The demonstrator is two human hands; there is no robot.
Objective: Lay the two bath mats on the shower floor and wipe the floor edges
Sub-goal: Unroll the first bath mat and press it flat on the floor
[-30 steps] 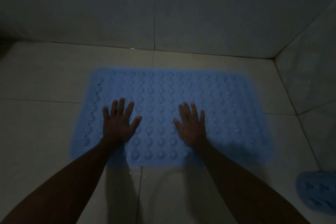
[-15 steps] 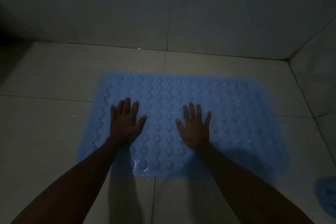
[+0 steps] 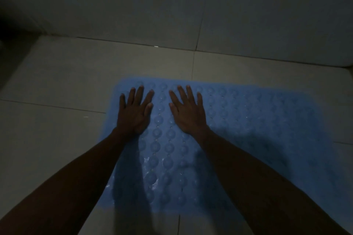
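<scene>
Left hand: the left hand [image 3: 134, 113] lies palm down on the blue mat [image 3: 248, 129], fingers spread and straight, thumb out toward the other hand; it grips nothing.
Right hand: the right hand [image 3: 188, 112] lies flat on the mat just beside the left one, fingers fanned toward the mat's far edge; it too is empty, only pressing on the surface.
Arms: both bare forearms reach in from the near side and cross the mat's near edge, the left along its left part, the right more toward its middle.
Mat: it lies flat on the shower floor [image 3: 57, 82], long side across the view, its top covered in rows of round bumps with small holes between them. Both hands sit on its left part, fingertips close to its far edge. A few wet-looking glints show on the mat near its front edge, though the dim light makes this hard to confirm.
Floor: pale tiles with thin joints surround the mat on the left, far and near sides.
Wall: the tiled wall [image 3: 172, 5] rises beyond the mat's far edge, with a strip of bare floor between them.
</scene>
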